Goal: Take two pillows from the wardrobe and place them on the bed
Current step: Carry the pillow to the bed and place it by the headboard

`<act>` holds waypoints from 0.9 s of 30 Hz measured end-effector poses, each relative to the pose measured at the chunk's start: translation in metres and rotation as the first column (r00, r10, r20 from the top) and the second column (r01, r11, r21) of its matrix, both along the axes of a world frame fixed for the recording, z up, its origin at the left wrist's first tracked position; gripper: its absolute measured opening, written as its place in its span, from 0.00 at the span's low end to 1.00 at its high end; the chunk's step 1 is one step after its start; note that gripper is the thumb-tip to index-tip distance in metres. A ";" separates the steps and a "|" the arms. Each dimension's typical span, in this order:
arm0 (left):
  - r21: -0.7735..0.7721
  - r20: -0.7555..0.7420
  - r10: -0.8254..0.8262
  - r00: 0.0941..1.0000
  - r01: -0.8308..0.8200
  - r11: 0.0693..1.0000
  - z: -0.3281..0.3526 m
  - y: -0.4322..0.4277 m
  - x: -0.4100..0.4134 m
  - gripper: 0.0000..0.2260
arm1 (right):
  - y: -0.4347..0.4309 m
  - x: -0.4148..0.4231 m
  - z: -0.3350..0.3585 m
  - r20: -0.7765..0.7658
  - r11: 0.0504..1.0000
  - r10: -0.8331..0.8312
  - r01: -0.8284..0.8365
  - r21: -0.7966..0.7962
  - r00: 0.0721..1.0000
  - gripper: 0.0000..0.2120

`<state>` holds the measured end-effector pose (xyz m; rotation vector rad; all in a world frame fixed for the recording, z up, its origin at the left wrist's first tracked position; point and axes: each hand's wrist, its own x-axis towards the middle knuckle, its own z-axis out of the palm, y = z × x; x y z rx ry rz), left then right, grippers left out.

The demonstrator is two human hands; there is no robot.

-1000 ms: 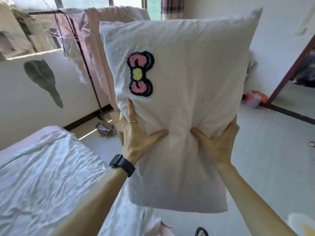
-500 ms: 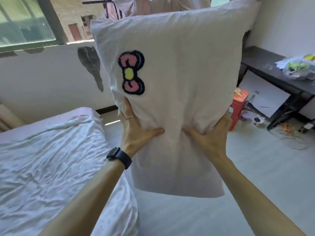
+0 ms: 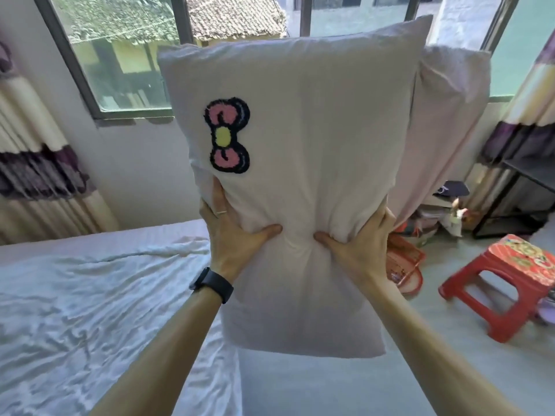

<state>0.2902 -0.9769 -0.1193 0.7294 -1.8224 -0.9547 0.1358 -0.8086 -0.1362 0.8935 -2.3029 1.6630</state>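
- Both pillows are out of the wardrobe, neither on the bed yet; held upright in the air, stacked face to face.
- Front pillow (image 3: 315, 175) has a pink bow patch (image 3: 227, 135); second pillow (image 3: 447, 121) is right behind it, peeking out on the right.
- Left hand (image 3: 237, 235) is clamped on the front pillow's left side, thumb dug into the fabric.
- Right hand (image 3: 357, 244) grips the right side, fingers wrapped behind; probably pinching both pillows, can't confirm.
- Bed (image 3: 75, 310) is just below and to the left, with a rumpled sheet.
- Left to do, by judgement: lower both pillows onto the bed and release.
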 end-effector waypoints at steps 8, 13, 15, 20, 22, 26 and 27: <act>0.090 -0.017 0.105 0.994 -0.103 0.991 0.024 -0.156 -0.091 0.64 | -0.172 -0.112 0.016 0.029 0.991 0.131 -0.130 -0.039 0.991 0.68; 0.070 -0.014 0.169 0.985 -0.168 0.983 0.021 -0.256 -0.159 0.64 | -0.283 -0.192 0.011 0.046 0.977 0.208 -0.205 -0.060 0.977 0.68; 0.052 -0.020 0.198 0.980 -0.197 0.979 0.018 -0.299 -0.189 0.64 | -0.332 -0.227 0.007 0.046 0.969 0.239 -0.235 -0.070 0.970 0.69; 0.058 -0.001 0.312 0.950 -0.311 0.949 0.014 -0.395 -0.243 0.64 | -0.449 -0.295 0.001 0.078 0.946 0.322 -0.318 -0.060 0.943 0.66; 0.068 -0.003 0.367 0.930 -0.366 0.928 0.015 -0.431 -0.253 0.63 | -0.499 -0.312 0.002 0.089 0.925 0.380 -0.376 -0.053 0.921 0.65; 0.068 -0.007 0.479 0.878 -0.478 0.876 0.013 -0.502 -0.261 0.62 | -0.595 -0.327 0.000 0.102 0.873 0.487 -0.485 -0.037 0.868 0.64; 0.067 -0.014 0.499 0.866 -0.497 0.865 0.010 -0.521 -0.261 0.62 | -0.619 -0.328 -0.002 0.102 0.860 0.509 -0.509 -0.035 0.854 0.63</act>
